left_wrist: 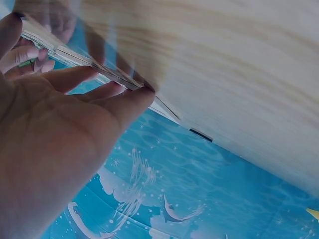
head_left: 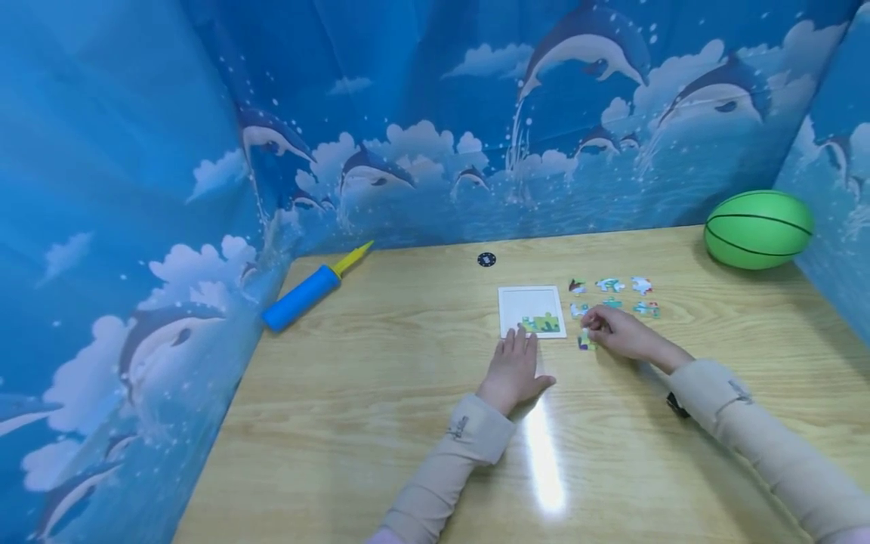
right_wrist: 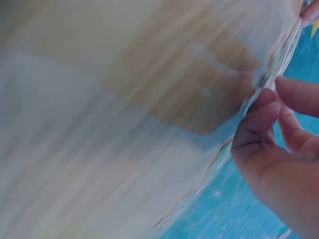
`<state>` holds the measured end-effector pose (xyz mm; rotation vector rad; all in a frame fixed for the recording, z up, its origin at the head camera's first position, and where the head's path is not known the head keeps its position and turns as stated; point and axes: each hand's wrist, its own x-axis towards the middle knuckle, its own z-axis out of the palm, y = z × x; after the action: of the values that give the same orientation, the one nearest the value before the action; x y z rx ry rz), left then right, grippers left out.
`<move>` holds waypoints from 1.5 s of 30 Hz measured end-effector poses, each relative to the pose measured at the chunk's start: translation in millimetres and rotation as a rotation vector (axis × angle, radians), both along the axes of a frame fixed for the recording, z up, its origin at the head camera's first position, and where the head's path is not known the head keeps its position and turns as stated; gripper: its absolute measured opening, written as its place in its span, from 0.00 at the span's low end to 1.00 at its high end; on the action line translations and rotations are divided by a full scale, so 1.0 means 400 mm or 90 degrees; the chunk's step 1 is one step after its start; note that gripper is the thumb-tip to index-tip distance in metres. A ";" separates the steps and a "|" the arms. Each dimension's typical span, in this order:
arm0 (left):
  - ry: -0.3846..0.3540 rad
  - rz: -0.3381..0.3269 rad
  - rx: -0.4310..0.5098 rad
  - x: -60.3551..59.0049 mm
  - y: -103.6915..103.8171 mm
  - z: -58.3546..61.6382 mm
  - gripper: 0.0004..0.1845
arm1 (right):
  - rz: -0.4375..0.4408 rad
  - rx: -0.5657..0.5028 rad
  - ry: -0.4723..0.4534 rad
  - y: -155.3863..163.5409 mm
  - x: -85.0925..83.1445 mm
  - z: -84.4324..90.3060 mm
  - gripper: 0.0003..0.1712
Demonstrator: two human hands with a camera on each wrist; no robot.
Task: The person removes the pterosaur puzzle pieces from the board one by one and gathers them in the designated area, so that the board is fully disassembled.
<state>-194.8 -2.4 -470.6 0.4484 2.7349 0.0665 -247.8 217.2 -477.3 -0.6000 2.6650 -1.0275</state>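
Left hand [head_left: 511, 370] lies flat, fingertips pressing the tray's [head_left: 532, 310] near edge. Right hand [head_left: 620, 332], just right of the tray, pinches a loose piece [head_left: 585, 340]. It looks thin, light and stiff: take it by the edges.

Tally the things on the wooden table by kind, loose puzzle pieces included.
Puzzle tray: 1
Loose puzzle pieces: 7 visible; any under the right hand cannot be told
Green ball: 1
Blue and yellow pump: 1
Black disc: 1
Total: 11
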 end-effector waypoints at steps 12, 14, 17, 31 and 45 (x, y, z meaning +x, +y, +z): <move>-0.001 -0.003 -0.006 0.006 0.005 -0.010 0.44 | 0.083 0.015 0.013 -0.135 -0.046 0.018 0.17; -0.005 -0.006 -0.009 0.010 0.007 -0.010 0.44 | 0.098 0.045 0.018 -0.144 -0.051 0.015 0.19; -0.006 -0.007 -0.007 0.015 0.008 -0.010 0.44 | 0.114 0.092 0.013 -0.152 -0.054 0.015 0.22; 0.019 0.057 -0.038 0.033 0.003 -0.009 0.44 | 0.068 0.051 -0.044 -0.160 -0.068 0.013 0.21; 0.020 0.049 -0.078 0.029 0.006 -0.001 0.44 | 0.054 -0.035 -0.012 -0.150 -0.055 0.000 0.10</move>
<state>-183.2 -0.1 -470.9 0.3128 2.7669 -0.0881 -269.9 157.1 -477.1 -0.7050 2.5792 -1.0797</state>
